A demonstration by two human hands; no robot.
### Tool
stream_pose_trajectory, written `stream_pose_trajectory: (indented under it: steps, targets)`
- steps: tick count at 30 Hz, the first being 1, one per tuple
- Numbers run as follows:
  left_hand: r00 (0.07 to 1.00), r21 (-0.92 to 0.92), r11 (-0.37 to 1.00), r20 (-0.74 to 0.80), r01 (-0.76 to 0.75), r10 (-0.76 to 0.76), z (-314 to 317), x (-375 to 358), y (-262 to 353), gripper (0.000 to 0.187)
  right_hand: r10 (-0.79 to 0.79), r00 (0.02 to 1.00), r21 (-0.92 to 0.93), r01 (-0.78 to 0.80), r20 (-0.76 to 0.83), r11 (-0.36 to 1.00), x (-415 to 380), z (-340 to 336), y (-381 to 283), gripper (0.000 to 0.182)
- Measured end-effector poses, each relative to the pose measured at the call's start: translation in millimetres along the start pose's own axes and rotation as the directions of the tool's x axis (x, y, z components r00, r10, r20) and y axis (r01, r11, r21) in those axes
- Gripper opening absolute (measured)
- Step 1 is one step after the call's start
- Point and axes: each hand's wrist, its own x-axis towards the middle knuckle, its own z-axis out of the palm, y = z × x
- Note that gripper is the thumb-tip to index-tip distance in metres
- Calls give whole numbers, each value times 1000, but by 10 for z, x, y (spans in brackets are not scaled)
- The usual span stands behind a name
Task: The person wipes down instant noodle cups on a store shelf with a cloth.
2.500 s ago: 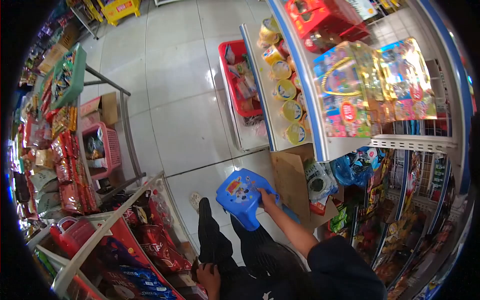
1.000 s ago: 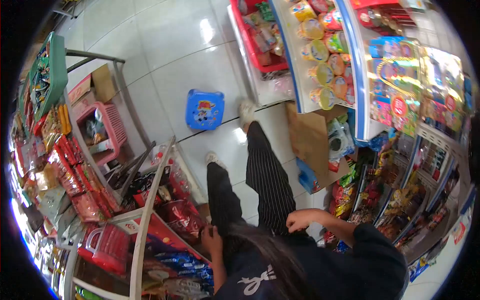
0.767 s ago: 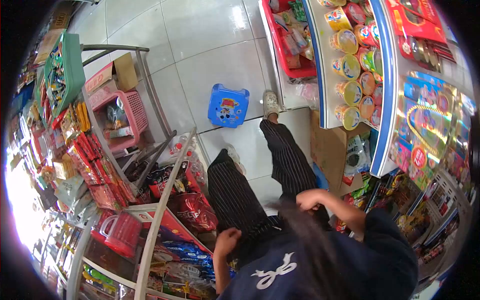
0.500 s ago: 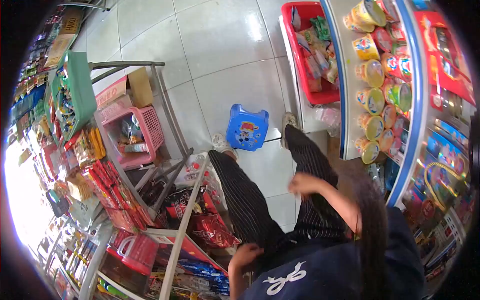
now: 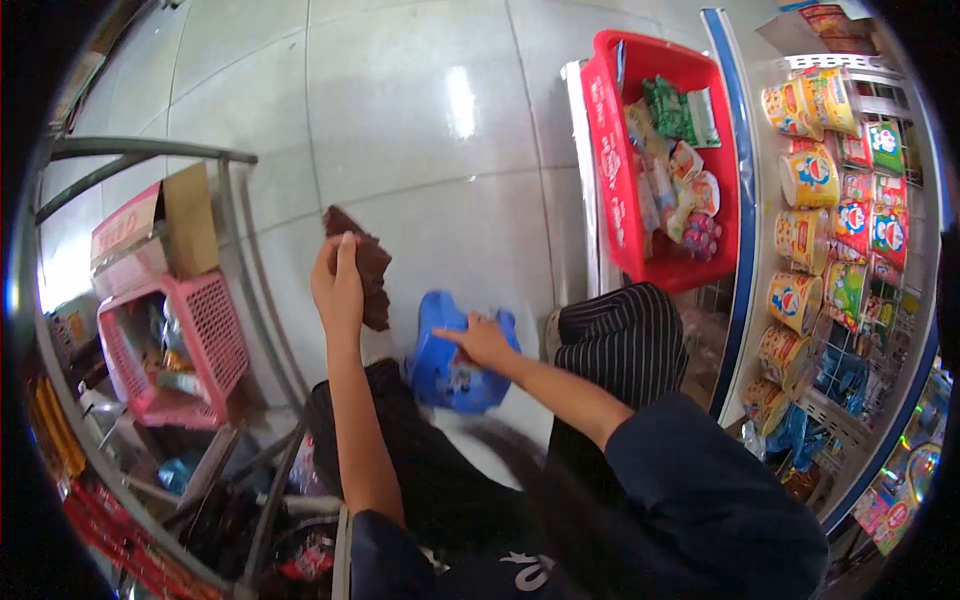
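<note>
My left hand (image 5: 338,285) is closed on a brown ragged-edged piece (image 5: 368,268), held above the floor tiles; whether it is cloth or card I cannot make out. Below and to the right of it, a small blue plastic stool (image 5: 450,378) with a cartoon print stands between my feet. Over the stool's top is my right hand (image 5: 484,342), with a finger stretched out to the left and nothing visible in its grasp. Whether that hand touches the stool is not clear.
A red basket (image 5: 612,165) of packaged snacks is at the right, beside a shelf with rows of printed cups (image 5: 798,238). On the left are a pink basket (image 5: 215,330), an open cardboard box (image 5: 188,220) and a metal rack (image 5: 235,200).
My view has shifted forward and down as I bend. Both hands have reached out from near my body, and the left now holds the brown piece. My right hand has come over the stool.
</note>
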Motion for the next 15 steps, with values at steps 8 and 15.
stream_pose_trajectory:
  steps: [8, 15]
  targets:
    - [883, -182, 981, 446, -68, 144, 440, 276, 292, 27, 208, 901, -65, -198, 380, 978, 76, 809, 536, 46]
    - [790, -98, 937, 513, -334, 335, 765, 397, 62, 35, 82, 732, 94, -196, 677, 976, 506, 927, 513, 38]
